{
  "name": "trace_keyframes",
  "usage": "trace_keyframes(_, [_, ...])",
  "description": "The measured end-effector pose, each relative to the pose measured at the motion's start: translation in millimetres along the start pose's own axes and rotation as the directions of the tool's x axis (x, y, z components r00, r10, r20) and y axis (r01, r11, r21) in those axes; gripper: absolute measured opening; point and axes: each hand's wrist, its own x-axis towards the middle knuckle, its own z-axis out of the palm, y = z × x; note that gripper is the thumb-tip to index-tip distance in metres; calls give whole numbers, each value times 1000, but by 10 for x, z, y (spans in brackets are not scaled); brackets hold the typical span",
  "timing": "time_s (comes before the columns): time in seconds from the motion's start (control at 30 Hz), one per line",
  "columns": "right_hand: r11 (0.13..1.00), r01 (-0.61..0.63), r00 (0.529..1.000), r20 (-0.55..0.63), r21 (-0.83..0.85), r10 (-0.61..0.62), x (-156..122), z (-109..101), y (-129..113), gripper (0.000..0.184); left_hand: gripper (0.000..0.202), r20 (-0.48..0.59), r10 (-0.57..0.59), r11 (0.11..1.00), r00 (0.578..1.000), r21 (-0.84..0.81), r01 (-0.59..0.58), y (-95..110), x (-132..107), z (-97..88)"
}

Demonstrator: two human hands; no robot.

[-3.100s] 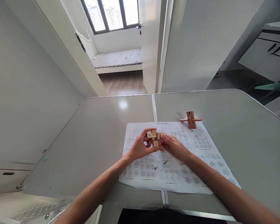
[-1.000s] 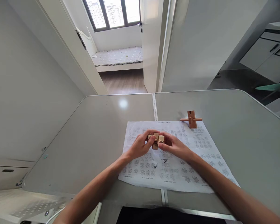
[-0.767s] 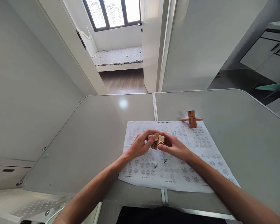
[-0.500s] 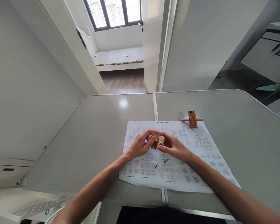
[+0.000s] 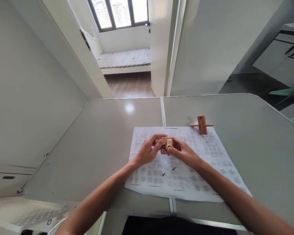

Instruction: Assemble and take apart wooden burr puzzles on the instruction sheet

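A small wooden interlocking puzzle (image 5: 164,144) is held above a printed instruction sheet (image 5: 186,176). My left hand (image 5: 147,152) pinches its left side, thumb and fingers closed round the blocks. My right hand (image 5: 183,152) grips it from the right with curled fingers. Part of the puzzle is hidden between my fingers. A second wooden puzzle (image 5: 201,125), a darker upright block crossed by a thin rod, stands at the sheet's far right corner, away from both hands.
The sheet lies on a grey table (image 5: 93,147) with a seam down its middle. A white wall runs along the left side. An open doorway (image 5: 127,65) beyond the far edge shows a room with a window. Grey cabinets (image 5: 279,55) stand at the right.
Both hands have kept hold of the puzzle and turned it slightly between the fingers. It has risen a little. The second puzzle has not moved.
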Motion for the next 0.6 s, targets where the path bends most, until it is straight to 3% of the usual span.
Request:
trace_keyframes(0.23, [999,-31,999,29,-5,32,-8,48,6,47,31,19,-29,997,999,66,27,32,-7,-2])
trace_keyframes(0.43, [1000,-12,1000,-13,-4,12,-5,11,2,52,37,44,-16,998,999,-59,19,-2,-24,-3])
trace_keyframes(0.6, [996,5,1000,-23,-92,-7,10,-76,12,46,77,111,-2,999,994,-35,6,17,-46,13])
